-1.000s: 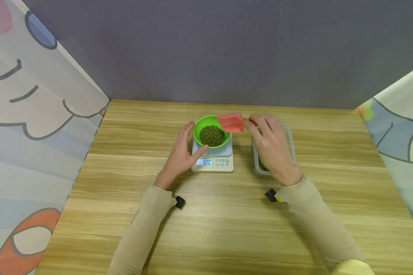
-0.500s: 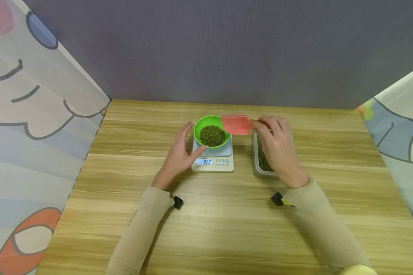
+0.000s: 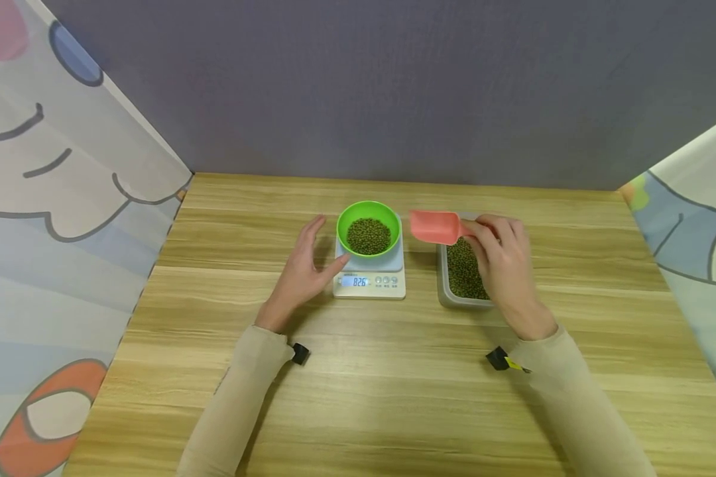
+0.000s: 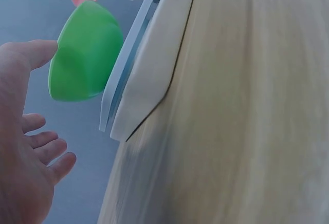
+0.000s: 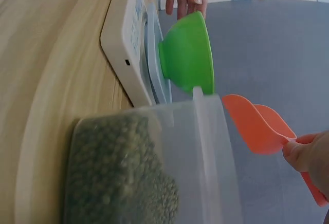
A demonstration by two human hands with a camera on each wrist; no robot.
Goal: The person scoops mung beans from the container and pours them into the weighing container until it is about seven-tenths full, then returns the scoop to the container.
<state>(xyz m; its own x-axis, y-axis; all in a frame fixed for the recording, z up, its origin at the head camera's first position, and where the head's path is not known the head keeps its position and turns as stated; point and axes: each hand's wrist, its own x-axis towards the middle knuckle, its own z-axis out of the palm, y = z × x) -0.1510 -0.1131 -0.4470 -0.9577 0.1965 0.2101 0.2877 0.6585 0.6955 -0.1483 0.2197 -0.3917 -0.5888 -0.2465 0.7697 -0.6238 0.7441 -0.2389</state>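
Note:
A green bowl (image 3: pixel 347 217) with mung beans (image 3: pixel 368 236) in its bottom stands on a white kitchen scale (image 3: pixel 370 286), whose display appears to read 826. My left hand (image 3: pixel 298 271) lies beside the bowl's left side, fingers spread, thumb tip close to the rim. In the left wrist view those fingers are apart from the bowl. My right hand (image 3: pixel 507 265) pinches the handle of a pink scoop (image 3: pixel 435 227), held level between the bowl and a clear plastic container (image 3: pixel 462 303) of mung beans. No beans show in the scoop. My right hand covers part of the container.
The wooden table (image 3: pixel 382 384) ends at a dark grey wall (image 3: pixel 394 93) behind the scale. Cartoon-printed panels (image 3: pixel 77 265) flank it on both sides. The clear container stands just right of the scale, with a narrow strip of table between them.
My right hand has drawn the scoop rightward, off the bowl's rim and toward the container. My left hand has eased slightly away from the bowl. The scale display went from 820 to 828, then 826.

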